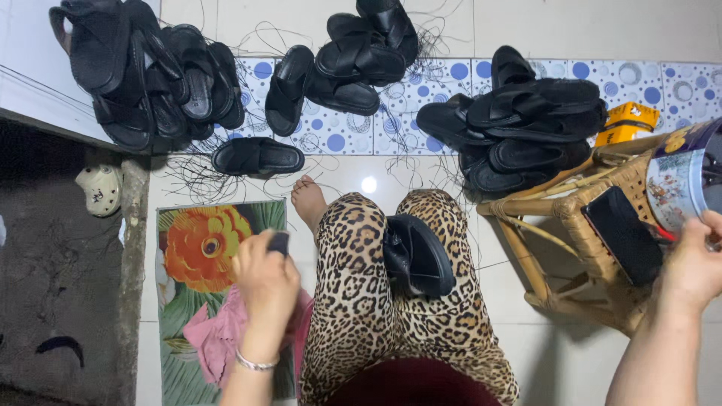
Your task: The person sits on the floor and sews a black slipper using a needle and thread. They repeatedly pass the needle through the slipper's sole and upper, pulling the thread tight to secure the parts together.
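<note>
A black sandal [417, 256] rests between my knees on my leopard-print lap. My left hand [263, 282] is closed around a small dark object [279, 242] above a pink cloth [214, 334] at my left side. My right hand [696, 267] reaches to the right edge and touches the rim of a round printed tin [681, 177] on a wicker stool [571, 207]. The fingers of my right hand are partly cut off by the frame edge. A black phone [623, 234] lies on the stool beside the tin.
Piles of black sandals lie on the floor ahead: left [143, 71], middle [353, 56] and right [519, 120]. Loose dark threads are scattered among them. A floral mat [199, 240], a yellow box [628, 122] and a pale shoe [100, 188] are nearby.
</note>
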